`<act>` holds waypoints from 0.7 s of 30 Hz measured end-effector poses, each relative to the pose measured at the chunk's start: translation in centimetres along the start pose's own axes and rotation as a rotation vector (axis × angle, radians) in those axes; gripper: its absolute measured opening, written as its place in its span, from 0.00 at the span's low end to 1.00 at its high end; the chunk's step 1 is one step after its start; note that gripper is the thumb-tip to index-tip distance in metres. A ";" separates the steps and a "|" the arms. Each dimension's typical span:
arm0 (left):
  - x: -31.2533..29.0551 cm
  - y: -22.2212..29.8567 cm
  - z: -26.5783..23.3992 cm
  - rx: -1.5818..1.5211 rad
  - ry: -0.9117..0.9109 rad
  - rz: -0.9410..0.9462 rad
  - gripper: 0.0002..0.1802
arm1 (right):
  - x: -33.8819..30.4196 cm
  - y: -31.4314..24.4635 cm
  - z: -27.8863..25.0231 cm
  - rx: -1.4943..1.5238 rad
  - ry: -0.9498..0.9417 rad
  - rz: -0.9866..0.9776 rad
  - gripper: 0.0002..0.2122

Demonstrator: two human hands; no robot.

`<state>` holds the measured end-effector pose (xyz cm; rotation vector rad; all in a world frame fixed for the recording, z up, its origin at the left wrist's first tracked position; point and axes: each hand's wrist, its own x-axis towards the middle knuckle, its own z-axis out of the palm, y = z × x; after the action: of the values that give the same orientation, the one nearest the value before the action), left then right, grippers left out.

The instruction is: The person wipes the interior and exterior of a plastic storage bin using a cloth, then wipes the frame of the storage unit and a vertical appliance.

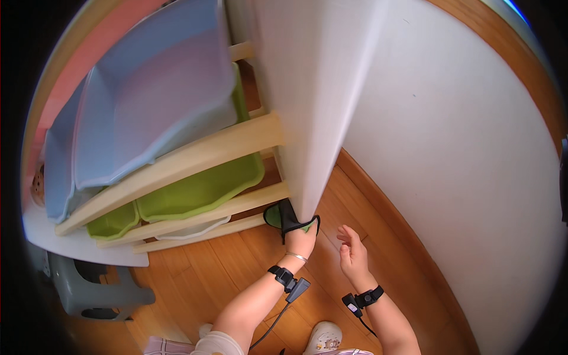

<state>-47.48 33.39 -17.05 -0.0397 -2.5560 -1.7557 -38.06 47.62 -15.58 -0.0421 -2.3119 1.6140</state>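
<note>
A green cloth piece with black edging [273,215], shaped like a mitt, covers the fingers of my left hand [303,239]. This hand is at the low end of a tall white panel [305,171], with the cloth against the panel's edge. The cloth hides my fingers, so their closing does not show. To the right, my right hand [353,254] hangs above the wooden floor, open and holding nothing, its fingers slightly curled and the thumb apart. Both wrists carry black straps with small devices and cables.
Left of the panel, a rack with pale wooden rails [177,163] holds a large blue bin [160,94], green bins [204,186] and a white one [192,228]. A grey stool [97,290] stands at lower left. A white wall [449,118] with wooden skirting [402,236] bounds the right.
</note>
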 end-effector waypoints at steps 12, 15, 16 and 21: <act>1.0 4.8 -3.5 0.031 -0.216 -0.100 0.16 | 1.3 -2.2 4.6 0.118 -0.108 -0.136 0.24; 0.8 5.5 -4.0 0.104 -0.310 -0.146 0.25 | 1.0 -1.9 6.8 0.324 -0.147 -0.139 0.28; 0.8 6.4 -4.1 0.194 -0.300 -0.144 0.28 | 1.2 -2.1 7.1 0.336 -0.136 -0.138 0.28; 0.8 10.1 -7.1 -0.163 -0.227 0.153 0.11 | 4.6 -6.1 9.3 0.207 0.240 -0.413 0.34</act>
<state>-47.65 30.36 -5.00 -0.4529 -2.4646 -1.9964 -44.01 37.88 -11.75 0.2574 -1.8190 1.5259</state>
